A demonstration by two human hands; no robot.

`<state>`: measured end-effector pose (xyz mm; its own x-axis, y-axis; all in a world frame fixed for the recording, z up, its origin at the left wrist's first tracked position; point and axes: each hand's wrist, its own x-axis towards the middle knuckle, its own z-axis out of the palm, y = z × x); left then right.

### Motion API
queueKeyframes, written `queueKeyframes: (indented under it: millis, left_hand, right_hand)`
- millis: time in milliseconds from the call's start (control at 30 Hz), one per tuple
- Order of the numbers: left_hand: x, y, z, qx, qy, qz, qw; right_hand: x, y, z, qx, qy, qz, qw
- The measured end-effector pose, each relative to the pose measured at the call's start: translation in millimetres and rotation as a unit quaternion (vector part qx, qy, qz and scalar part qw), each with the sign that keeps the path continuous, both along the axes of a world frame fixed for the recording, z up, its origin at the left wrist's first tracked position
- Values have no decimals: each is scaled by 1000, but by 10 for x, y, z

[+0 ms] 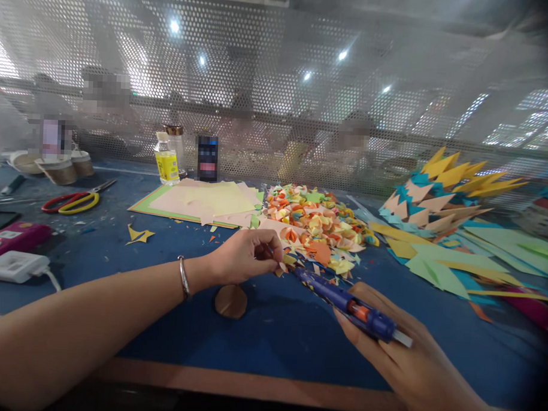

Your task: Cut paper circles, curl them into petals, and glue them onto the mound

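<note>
My right hand [404, 348] grips a blue glue gun [342, 299] with an orange trigger, its nozzle pointing up and left. My left hand [247, 255], a metal bangle on the wrist, is closed in a pinch on a small folded paper piece [281, 267] right at the gun's tip. Just behind lies a heap of small folded paper pieces [316, 225] in orange, yellow and green. A round brown disc [230, 300] lies on the blue table [274, 331] below my left hand.
Stacked paper sheets [202, 202] lie at centre left, red and yellow scissors [74, 201] further left. A glue bottle [166, 160] and jar stand at the back by a perforated screen. Pointed folded paper shapes [440, 199] fill the right. A white charger [11, 265] sits at far left.
</note>
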<state>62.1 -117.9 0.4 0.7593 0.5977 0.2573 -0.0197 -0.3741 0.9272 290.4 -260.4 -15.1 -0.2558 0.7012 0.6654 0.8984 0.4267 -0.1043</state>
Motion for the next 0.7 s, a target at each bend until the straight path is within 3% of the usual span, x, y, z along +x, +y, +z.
queueKeyframes:
  millis: [133, 300, 467, 700]
  left_hand:
    - [-3, -4, 4, 0, 2, 3, 1000]
    - [-3, -9, 6, -2, 0, 0, 1000]
    - [1, -5, 0, 1, 1, 3, 1000]
    - [3, 14, -6, 2, -1, 17, 1000]
  right_hand:
    - [-39, 10, 77, -36, 13, 23, 999]
    - [40, 1, -26, -28, 9, 14, 999]
    - [56, -10, -53, -75, 29, 14, 997]
    - [68, 2, -55, -39, 10, -3, 999]
